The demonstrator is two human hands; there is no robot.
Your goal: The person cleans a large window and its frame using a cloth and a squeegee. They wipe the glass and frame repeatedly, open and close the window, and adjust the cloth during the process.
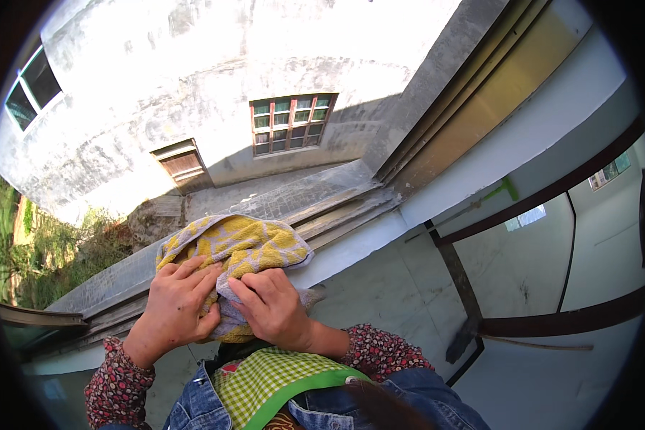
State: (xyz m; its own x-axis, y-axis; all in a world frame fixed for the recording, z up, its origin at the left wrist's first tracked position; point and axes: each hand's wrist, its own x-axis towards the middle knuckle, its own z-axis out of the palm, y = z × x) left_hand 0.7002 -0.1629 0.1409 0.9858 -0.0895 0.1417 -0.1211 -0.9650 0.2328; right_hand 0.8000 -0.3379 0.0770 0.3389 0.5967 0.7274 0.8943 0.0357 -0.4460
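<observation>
A yellow and pale-lilac terry towel (258, 242) lies bunched over the metal sliding-window track (344, 212), and part of it hangs down towards my body. My left hand (180, 303) is on the towel's near left part, its thumb and fingers gathering the cloth. A fold of the same towel is pinched by my right hand (274, 306), just to the right. Some of my fingertips are hidden in the cloth. The white inner sill (355, 250) runs along the near side of the track.
The window's upright metal frame (462, 102) rises at the right. At lower left is a sliding sash (43, 322). Beyond the opening stands a sunlit wall with a barred window (292, 123). On the indoor side, a green-headed long-handled tool (508, 189) and a dark mop or broom head (462, 341) are seen.
</observation>
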